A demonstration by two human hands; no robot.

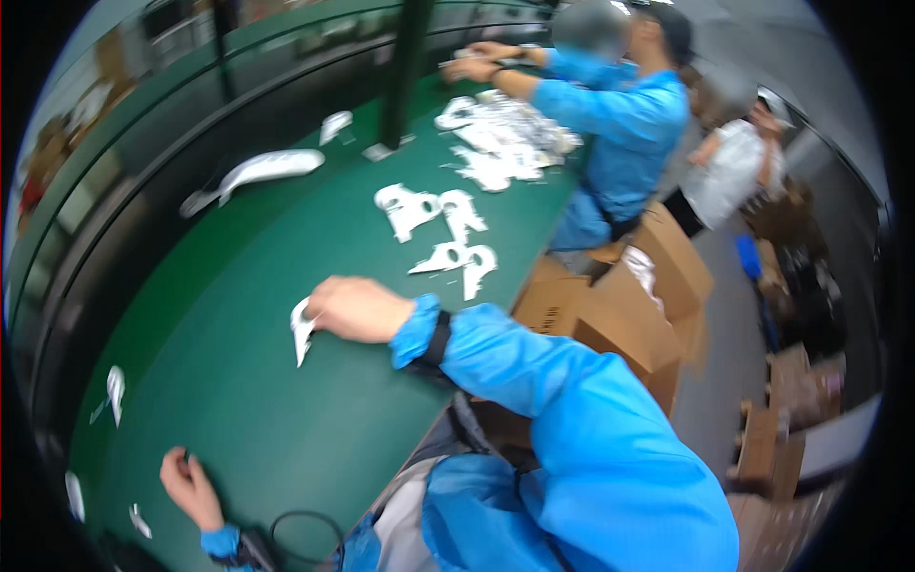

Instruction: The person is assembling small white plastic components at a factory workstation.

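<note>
1. My right hand (360, 310) pinches a curved white piece (301, 334) over the green table (267, 410).
2. My left hand (192, 488) is lower down at the left — thumb and fingers parted.
3. Ahead lies a small group of white pieces (405, 212) — beyond it, a larger white pile (505, 138).
4. A co-worker (615, 133) in blue stands beside that pile.
5. An open cardboard box (624, 329) stands to my right.

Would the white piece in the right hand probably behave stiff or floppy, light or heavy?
The white piece is probably stiff: no sag shows beyond the right hand. It seems light: that hand alone holds one end.
</note>
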